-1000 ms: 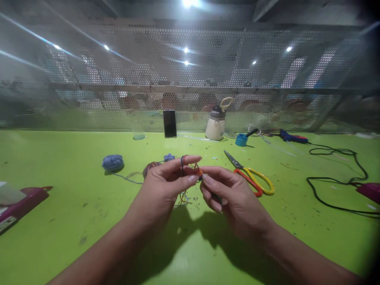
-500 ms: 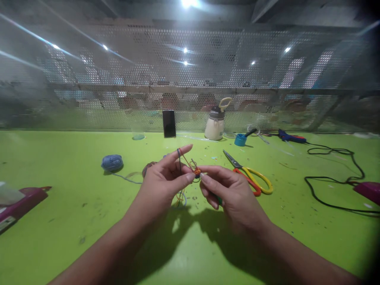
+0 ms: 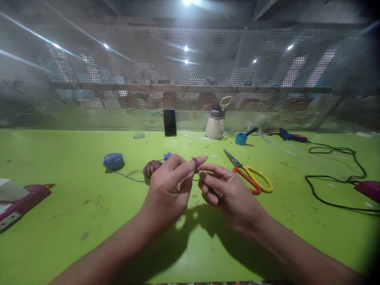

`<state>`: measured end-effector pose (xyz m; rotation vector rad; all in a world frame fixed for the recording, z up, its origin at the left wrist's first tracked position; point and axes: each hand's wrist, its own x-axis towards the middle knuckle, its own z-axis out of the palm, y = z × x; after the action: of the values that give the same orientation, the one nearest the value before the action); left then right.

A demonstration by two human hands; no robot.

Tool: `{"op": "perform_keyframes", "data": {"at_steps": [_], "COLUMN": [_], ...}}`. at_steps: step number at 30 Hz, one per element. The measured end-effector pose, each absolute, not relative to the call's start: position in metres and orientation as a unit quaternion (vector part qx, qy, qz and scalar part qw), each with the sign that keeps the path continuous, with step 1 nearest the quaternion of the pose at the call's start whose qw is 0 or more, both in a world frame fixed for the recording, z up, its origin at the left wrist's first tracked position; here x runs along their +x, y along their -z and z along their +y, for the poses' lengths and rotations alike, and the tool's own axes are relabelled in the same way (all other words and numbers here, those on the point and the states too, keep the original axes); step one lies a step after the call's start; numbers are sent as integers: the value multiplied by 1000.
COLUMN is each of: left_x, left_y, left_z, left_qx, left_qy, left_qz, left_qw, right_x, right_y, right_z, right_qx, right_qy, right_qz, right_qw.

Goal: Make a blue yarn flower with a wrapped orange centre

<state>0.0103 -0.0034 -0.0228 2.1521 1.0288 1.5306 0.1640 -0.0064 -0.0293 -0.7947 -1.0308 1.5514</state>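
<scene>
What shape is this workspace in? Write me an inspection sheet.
Surface: glossy green tabletop, dark specks.
Job's things: multicoloured striped yarn ball; blue oval yarn ball.
Clutter: metal scissors with red and yellow handles; black rectangular phone; white bottle.
Left hand: dark and red yarn looped around forefinger.
Right hand: fingers curled, slim dark handle mostly hidden.
Cables: black cord, loosely looped.
Surroundings: grey perforated panel behind.
</scene>
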Motion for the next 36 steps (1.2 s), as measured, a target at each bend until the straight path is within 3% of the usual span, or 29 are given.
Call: {"op": "perform_keyframes", "data": {"at_steps": [6,9,20,30,36], "left_x": [12,5,-3,-4,-5], "left_y": [15,10,4,-2,-3], "left_z": [0,4,-1,-2,-2], "left_qx": [537,499,505,493,499], "left_qy": [-570,-543,-550,-570,-570], "left_qz": [364,338,296,295,296], "left_qw": [504,585,596,587,582], "right_x": [160,163,173,179,180], "right_y": [31,32,25,18,16], "right_z": [-9,-7,-11,-11,-11], "right_qx": [-309,-299,-321,-286,-274], "right_qy": [-618,-576,-410,-108,-60], "right_qz": [-449,-498,-640,-765,-779], "right_qw": [566,575,565,568,561]}}
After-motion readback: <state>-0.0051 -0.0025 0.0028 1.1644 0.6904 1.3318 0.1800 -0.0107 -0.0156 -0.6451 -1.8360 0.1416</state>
